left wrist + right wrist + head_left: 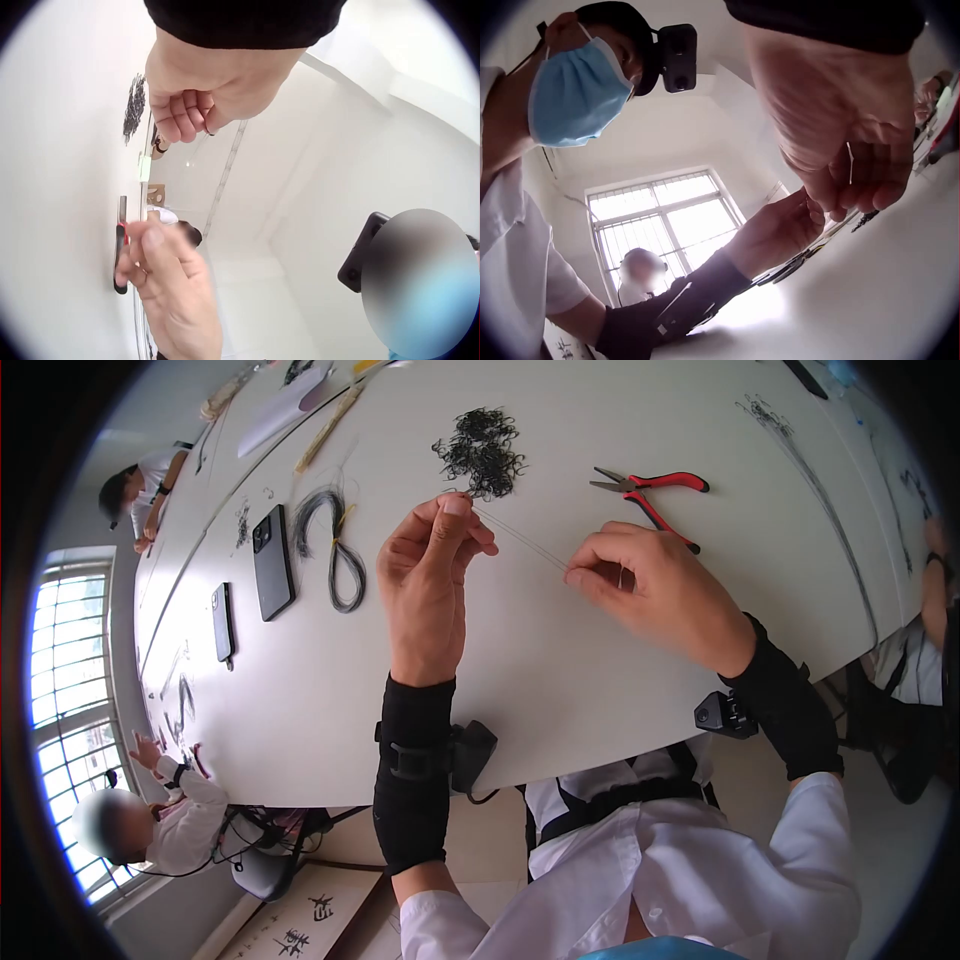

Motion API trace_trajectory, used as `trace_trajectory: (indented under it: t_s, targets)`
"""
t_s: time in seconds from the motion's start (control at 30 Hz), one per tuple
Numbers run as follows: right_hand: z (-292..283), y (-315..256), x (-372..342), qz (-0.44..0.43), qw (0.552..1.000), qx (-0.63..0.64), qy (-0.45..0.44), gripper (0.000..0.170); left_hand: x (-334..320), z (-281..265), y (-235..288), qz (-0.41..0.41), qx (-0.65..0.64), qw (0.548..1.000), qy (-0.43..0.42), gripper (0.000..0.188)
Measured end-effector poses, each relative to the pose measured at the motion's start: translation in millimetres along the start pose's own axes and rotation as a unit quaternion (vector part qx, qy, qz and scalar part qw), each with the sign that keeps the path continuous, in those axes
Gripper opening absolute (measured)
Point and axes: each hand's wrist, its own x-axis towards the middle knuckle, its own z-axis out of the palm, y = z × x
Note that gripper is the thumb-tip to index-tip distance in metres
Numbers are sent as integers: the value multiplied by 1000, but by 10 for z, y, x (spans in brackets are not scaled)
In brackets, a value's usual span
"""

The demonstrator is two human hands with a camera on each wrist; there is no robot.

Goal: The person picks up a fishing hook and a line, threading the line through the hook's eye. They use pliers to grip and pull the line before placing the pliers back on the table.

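Observation:
A thin pale wire (520, 538), which looks doubled, stretches between the two hands above the white table. The left hand (428, 565) pinches one end between thumb and forefinger, the other fingers curled. Near those fingertips, in the left wrist view, a tiny dark bit (211, 133) shows. With thumb and fingertips the right hand (665, 582) pinches the other end; a short glint of wire (850, 163) shows against its fingers in the right wrist view. Just beyond the left fingertips lies a pile of small curled black wire pieces (480, 448). Red-and-black pliers (640, 482) lie beyond the right hand.
Left of the hands lie a coiled wire bundle (340, 565) with a yellow tie, a large dark phone (272, 565) and a smaller one (222, 622). Long loose strands (835, 510) lie at the right. Other people sit around the table (560, 690).

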Motion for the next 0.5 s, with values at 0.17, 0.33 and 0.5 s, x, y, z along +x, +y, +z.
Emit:
trace_trajectory:
  t_s: [0.17,0.33,0.5]
  targets:
    - [-279,-314,-294,46,987,-123,-89,15,-5,-124,31,15,5,1000,24,21]
    - [-509,-201,-368,-39,945,-324,-6,29,-42,-48,13,13,8,1000,7,19]
    - [-643,359,18,-170,827,-524,112,42,-95,95,-68,-5,24,999,-35,19]
